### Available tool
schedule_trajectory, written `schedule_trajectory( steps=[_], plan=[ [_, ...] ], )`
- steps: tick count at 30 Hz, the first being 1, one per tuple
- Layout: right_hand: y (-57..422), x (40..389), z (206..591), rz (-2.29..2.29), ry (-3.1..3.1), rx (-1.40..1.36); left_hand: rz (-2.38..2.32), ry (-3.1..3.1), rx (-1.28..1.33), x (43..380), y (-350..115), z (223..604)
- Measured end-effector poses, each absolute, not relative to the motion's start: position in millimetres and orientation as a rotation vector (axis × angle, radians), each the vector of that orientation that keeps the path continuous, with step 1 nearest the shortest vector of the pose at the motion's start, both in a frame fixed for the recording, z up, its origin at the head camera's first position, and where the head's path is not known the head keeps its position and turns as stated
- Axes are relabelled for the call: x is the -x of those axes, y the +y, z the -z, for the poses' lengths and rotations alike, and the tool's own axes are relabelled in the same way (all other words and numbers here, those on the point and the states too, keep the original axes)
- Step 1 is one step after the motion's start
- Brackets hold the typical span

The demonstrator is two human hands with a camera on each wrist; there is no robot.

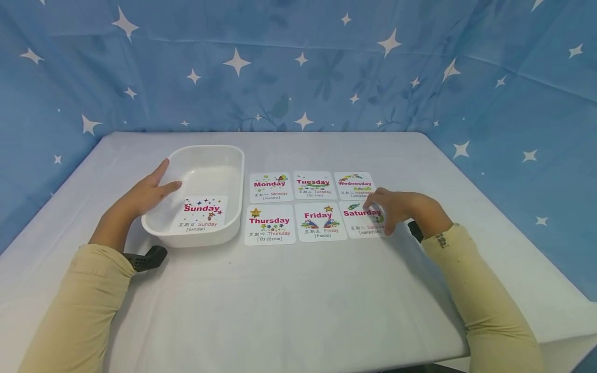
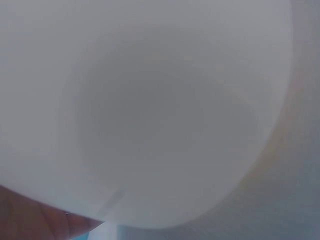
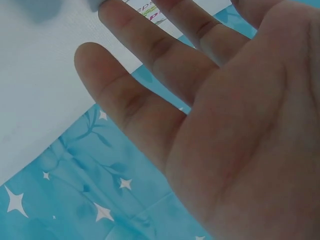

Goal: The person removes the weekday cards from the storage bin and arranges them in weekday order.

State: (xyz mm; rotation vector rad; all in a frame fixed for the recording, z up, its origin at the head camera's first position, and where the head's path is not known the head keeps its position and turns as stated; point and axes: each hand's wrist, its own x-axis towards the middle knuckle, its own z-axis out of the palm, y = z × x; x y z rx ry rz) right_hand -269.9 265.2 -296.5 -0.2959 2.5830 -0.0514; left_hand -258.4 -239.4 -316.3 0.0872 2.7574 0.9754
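Observation:
My left hand (image 1: pixel 140 196) grips the left wall of a white plastic tub (image 1: pixel 210 178), thumb over the rim and fingers along the outside. Inside the tub, toward its near end, lies a square Sunday card (image 1: pixel 201 216). In the left wrist view the tub's pale outer wall (image 2: pixel 165 110) fills most of the picture. Over the right part of the Saturday card (image 1: pixel 358 228) is my right hand (image 1: pixel 402 205), with fingertips at the card and across the Wednesday card's (image 1: pixel 347 190) lower corner. Its fingers look relaxed and spread in the right wrist view.
Beside the tub, Monday (image 1: pixel 270 194) and Tuesday (image 1: pixel 313 192) cards lie in the back row with Wednesday. Thursday (image 1: pixel 269 232) and Friday (image 1: pixel 322 230) cards form the front row with Saturday. A white cloth covers the table (image 1: pixel 289 300); a blue star-patterned curtain (image 1: pixel 280 67) hangs behind.

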Motion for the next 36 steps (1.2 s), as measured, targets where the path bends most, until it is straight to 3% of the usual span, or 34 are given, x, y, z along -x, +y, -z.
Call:
schedule_trajectory(
  steps=[13,19,28,36],
  plan=[
    [262,276,290,0.14,2.685,0.388,-0.979,2.733,-0.073,259,-238,316],
    [230,295,291,0.186,2.733,0.505,-1.013,2.727,-0.026,257,-238,314],
    [110,321,263,0.081,2.779,0.801,-1.016,2.736,-0.013,256,-238,313],
    [-8,304,269,0.037,2.655,1.047,-1.041,2.726,-0.01,256,-236,314]
  ],
)
